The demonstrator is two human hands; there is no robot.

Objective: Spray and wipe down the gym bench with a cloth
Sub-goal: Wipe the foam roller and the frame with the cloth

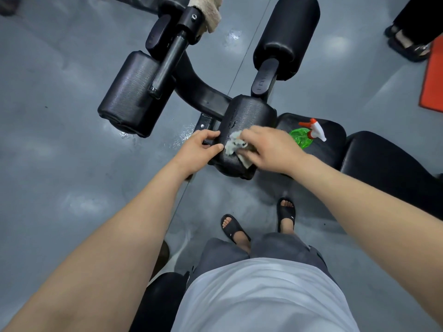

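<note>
Visibly crumpled grey cloth (233, 143) — glossy black pad (251, 111).

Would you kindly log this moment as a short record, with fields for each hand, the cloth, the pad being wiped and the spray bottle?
left hand: grips the near end of the roller pad
right hand: holds the grey cloth against the pad's top
roller pad: black, wet-looking marks beside the cloth
spray bottle: green, white trigger, lying on the bench seat, untouched
towel: beige, draped over the frame at the far end
</note>
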